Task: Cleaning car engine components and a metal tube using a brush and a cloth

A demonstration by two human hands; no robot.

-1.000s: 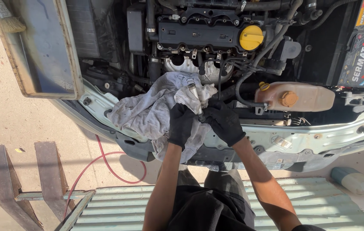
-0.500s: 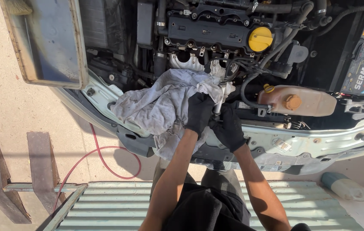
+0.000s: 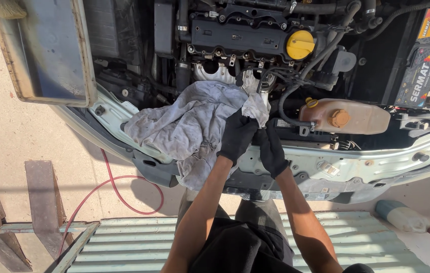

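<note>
1. Rag (image 3: 184,126): pale grey, large, badly crumpled, full of folds; darker smudges here and there.
2. Draped over the front edge of the engine bay, upper part resting on the engine near the pale metal shield (image 3: 215,73), lower part hanging down over the front panel (image 3: 376,162).
3. One bunched corner lifted at the right end, paler than the rest, just under the black hoses (image 3: 285,86).
4. Left hand (image 3: 236,136): black glove, fingers closed on that bunched corner, pinching cloth.
5. Right hand (image 3: 271,149): black glove, close beside the left, touching it or nearly so; fingers curled toward the same corner, but whether cloth actually sits in that grip cannot be told, since the dark gloves merge with the shadow behind.
6. Bare forearms reaching up from below, meeting at the rag.
7. Yellow cap (image 3: 300,44) above on the engine cover; tan coolant tank (image 3: 346,117) just right of the hands; battery (image 3: 424,65) far right.
8. Red hose (image 3: 119,194) looping on the ground lower left; plastic bottle (image 3: 402,216) lying lower right beside the corrugated sheet (image 3: 139,242).
</note>
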